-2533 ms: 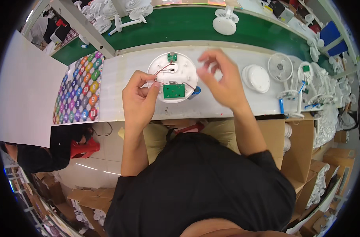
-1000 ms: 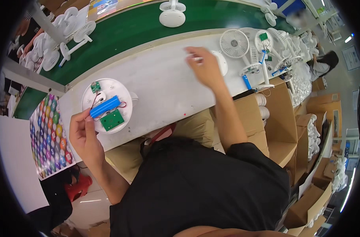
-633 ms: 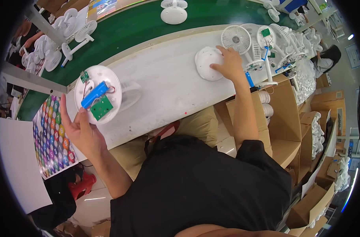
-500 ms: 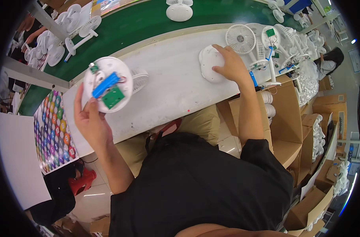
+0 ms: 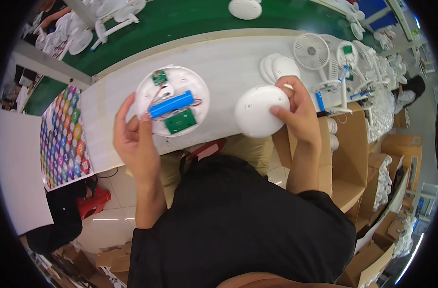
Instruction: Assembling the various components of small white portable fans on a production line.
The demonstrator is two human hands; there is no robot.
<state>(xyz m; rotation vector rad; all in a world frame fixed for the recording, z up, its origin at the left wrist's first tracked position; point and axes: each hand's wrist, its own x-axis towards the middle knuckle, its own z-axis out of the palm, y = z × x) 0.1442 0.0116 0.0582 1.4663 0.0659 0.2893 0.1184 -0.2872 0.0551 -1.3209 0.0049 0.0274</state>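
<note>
My left hand (image 5: 136, 144) grips the rim of a round white fan base (image 5: 197, 86), its open inside facing up. In it lie a blue cylindrical battery (image 5: 172, 104), a green circuit board (image 5: 180, 122), a smaller green board (image 5: 159, 77) and thin wires. To the right, my right hand (image 5: 301, 115) pinches a round white base cover (image 5: 258, 114) by its edge, thumb on its face. The base and the cover are apart, both held over the near edge of the white table. Behind the right hand sits a stack of similar white covers (image 5: 279, 66).
White fans (image 5: 311, 51) with exposed boards and batteries crowd the table's right end. Cardboard boxes (image 5: 347, 163) stand below them. Beyond the white table (image 5: 219, 57) runs a green conveyor belt (image 5: 190, 19) carrying white fan parts. A sheet with colourful circles (image 5: 67, 139) hangs at left.
My right hand has taken a cover from the stack and brought it nearer. My left hand has moved the fan base rightward and turned its inside more toward me.
</note>
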